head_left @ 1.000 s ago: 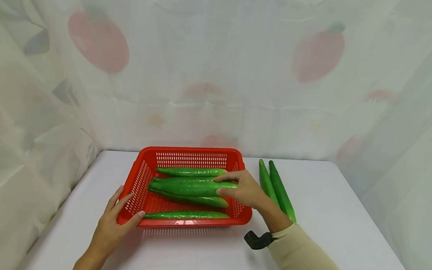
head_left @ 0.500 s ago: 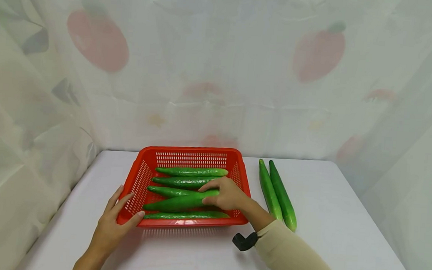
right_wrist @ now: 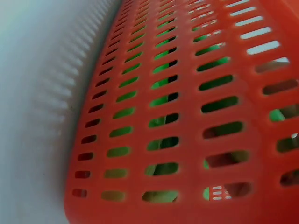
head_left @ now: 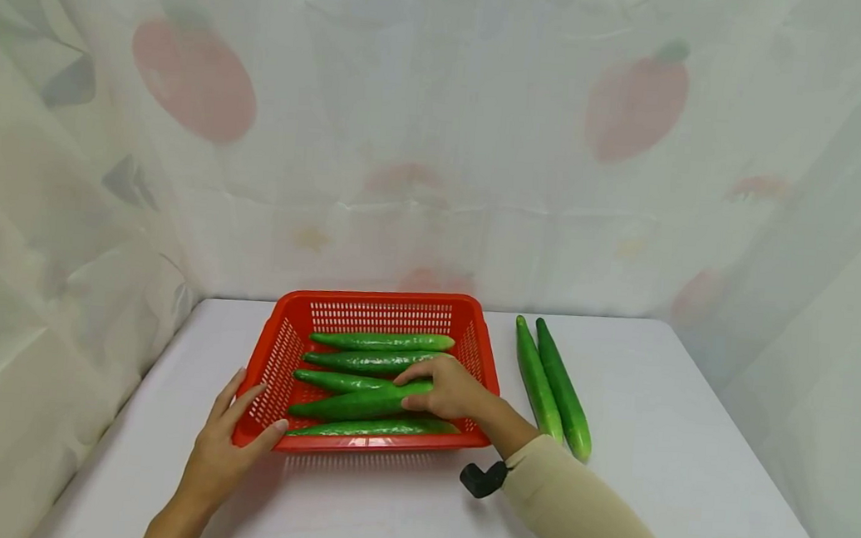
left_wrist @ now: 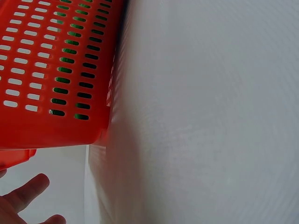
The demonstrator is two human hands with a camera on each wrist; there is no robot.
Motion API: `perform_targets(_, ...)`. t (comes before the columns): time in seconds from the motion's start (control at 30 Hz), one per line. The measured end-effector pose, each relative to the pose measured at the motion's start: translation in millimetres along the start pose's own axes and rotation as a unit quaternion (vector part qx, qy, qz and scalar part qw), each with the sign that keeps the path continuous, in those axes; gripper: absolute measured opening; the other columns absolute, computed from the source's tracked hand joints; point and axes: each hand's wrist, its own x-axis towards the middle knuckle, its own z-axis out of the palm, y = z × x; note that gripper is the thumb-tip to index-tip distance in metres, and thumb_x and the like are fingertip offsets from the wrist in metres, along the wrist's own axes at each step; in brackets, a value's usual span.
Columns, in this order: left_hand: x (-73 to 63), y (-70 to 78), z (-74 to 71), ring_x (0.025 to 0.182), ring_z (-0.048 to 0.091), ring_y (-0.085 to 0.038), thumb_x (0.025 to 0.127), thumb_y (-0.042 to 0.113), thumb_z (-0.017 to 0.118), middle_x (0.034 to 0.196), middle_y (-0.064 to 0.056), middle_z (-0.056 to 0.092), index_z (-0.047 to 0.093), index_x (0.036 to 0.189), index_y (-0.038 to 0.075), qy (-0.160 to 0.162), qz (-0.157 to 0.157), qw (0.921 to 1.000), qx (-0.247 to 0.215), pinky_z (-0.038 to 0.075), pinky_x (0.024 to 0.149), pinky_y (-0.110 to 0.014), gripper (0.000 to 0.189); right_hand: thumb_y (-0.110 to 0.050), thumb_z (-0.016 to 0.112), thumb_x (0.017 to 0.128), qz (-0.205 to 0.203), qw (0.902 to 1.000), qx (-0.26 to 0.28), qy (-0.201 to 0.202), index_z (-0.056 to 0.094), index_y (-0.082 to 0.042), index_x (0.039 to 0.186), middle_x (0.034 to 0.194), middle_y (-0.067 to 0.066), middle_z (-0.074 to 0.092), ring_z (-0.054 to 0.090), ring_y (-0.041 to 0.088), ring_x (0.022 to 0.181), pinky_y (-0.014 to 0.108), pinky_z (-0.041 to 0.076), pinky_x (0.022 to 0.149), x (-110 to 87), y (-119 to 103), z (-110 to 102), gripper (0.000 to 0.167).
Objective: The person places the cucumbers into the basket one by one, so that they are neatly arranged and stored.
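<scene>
Red plastic forms the basket [head_left: 388, 444], near the tabletop's [head_left: 383, 520] far edge. 5 cucumbers [head_left: 383, 342] lie inside; the right hand's [head_left: 454, 389] thumb and fingers clamp 1, the gripped cucumber [head_left: 349, 403], second from the basket's front edge. Spread apart, the left hand's [head_left: 218, 458] fingers touch the basket's front-left corner. Laying it neatly probably calls for turning it parallel to that front edge, loosening only once it rests flat, with the left hand steadying the corner.
</scene>
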Motion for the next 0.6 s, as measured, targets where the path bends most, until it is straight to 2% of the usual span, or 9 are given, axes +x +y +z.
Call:
perform_targets(0.1, -0.1, -0.8, -0.1, 0.136, 0.026, -0.035, 0.085, 0.038, 0.074, 0.157, 0.010, 0.016, 0.049, 0.141, 0.011, 0.001, -0.001, 1.0000, 0.002, 0.032, 0.094, -0.066, 0.067, -0.013, 0.077, 0.082, 0.022, 0.9997, 0.005, -0.007, 0.075, -0.016, 0.105, 0.102, -0.007, 0.067, 0.056, 0.013, 0.094, 0.028, 0.047, 0.080, 0.5, -0.2, 1.0, 0.024)
perform_targets(0.27, -0.5, -1.4, 0.3, 0.136, 0.027, -0.035, 0.085, 0.038, 0.074, 0.157, 0.007, 0.017, 0.049, 0.141, 0.011, 0.002, 0.000, 1.0000, 0.004, 0.033, 0.094, -0.066, 0.067, -0.010, 0.073, 0.085, 0.050, 0.9987, 0.005, -0.007, 0.073, -0.012, 0.110, 0.102, -0.001, 0.068, 0.059, 0.018, 0.092, 0.028, 0.049, 0.076, 0.9, -0.5, 1.4, 0.025)
perform_targets(0.43, -0.2, 0.2, 0.3, 0.136, 0.028, -0.036, 0.085, 0.036, 0.074, 0.157, 0.003, 0.018, 0.049, 0.140, 0.010, 0.003, 0.000, 1.0000, 0.004, 0.034, 0.094, -0.065, 0.066, -0.011, 0.073, 0.086, 0.042, 0.9990, 0.001, 0.017, 0.072, -0.010, 0.112, 0.105, 0.005, 0.068, 0.062, 0.023, 0.098, 0.033, 0.051, 0.078, -0.1, -0.3, -0.2, 0.026)
perform_targets(0.6, 0.1, 0.3, 0.7, 0.134, 0.030, -0.036, 0.086, 0.037, 0.074, 0.157, 0.006, 0.017, 0.050, 0.140, 0.010, 0.005, 0.004, 1.0000, 0.005, 0.035, 0.094, -0.064, 0.066, -0.011, 0.073, 0.086, 0.014, 0.9979, 0.025, 0.058, 0.073, -0.011, 0.110, 0.104, 0.007, 0.068, 0.061, 0.024, 0.097, 0.032, 0.051, 0.076, -4.2, -1.3, -2.6, 0.024)
